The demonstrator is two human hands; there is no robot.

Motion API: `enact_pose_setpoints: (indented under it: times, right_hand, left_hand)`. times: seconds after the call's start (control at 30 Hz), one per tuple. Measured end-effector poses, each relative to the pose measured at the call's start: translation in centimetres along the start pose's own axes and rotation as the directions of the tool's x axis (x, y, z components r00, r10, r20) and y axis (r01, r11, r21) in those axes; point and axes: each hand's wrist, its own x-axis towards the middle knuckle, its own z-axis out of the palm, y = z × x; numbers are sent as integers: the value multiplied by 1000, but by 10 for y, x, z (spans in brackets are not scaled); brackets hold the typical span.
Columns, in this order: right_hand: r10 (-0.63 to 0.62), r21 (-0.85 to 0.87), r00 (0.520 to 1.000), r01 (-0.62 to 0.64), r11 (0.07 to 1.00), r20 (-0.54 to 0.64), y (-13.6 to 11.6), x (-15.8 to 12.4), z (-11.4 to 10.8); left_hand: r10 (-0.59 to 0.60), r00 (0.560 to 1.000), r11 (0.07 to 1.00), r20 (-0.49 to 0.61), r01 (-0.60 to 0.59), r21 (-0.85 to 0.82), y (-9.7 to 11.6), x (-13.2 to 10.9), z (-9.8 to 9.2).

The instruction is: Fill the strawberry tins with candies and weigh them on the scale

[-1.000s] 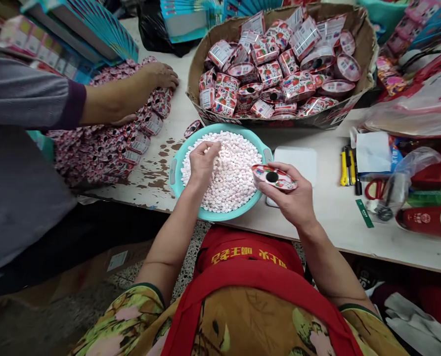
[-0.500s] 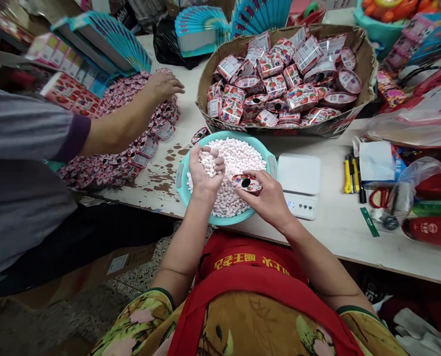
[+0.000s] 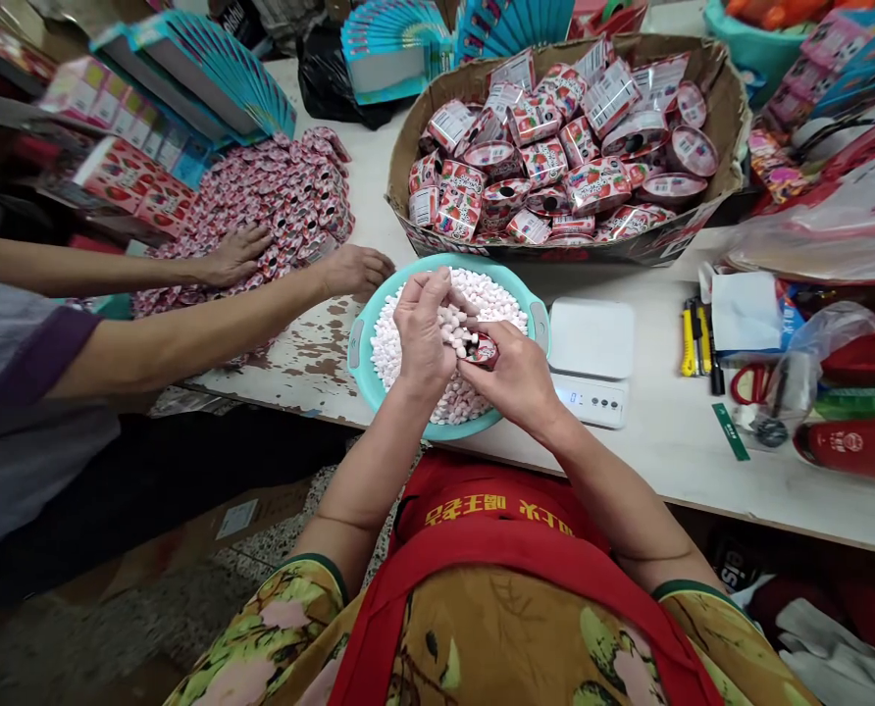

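Note:
My left hand point(image 3: 424, 328) is cupped around a handful of white candies point(image 3: 453, 324) and tilts them toward a small strawberry-printed box point(image 3: 485, 350). Some candies sit at the dark hole in the box's top. Between thumb and fingers, my right hand point(image 3: 515, 373) holds that box. Both hands are over a turquoise basin point(image 3: 365, 378), which is filled with loose pale candies point(image 3: 389, 348).
A digital scale point(image 3: 591, 338) stands right of the basin. Behind is a carton point(image 3: 400, 181) of strawberry-printed boxes. At left, a co-worker's hands point(image 3: 353, 272) are at a pile of small boxes point(image 3: 290, 196). Cutters point(image 3: 688, 338) and scissors point(image 3: 750, 384) lie at right.
My left hand has turned and moved right, bringing the candies to the box's hole. The co-worker's hand has come down toward the basin, and a second hand now shows on the pile.

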Motion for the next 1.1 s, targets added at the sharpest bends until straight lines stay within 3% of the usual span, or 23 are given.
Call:
enact_pose_setpoints:
  times: [0.33, 0.73, 1.1]
  right_hand:
    - [41, 5, 999, -41, 999, -31, 2, 4, -10]
    - [85, 110, 995, -78, 991, -53, 8, 9, -10]
    - [135, 245, 990, -125, 961, -24, 10, 8, -9]
  left_hand:
    - [-9, 996, 999, 85, 5, 52, 3, 1, 16]
    - [-180, 968, 983, 174, 185, -12, 9, 5, 28]
    - [-161, 964, 987, 211, 154, 49, 10, 7, 29]
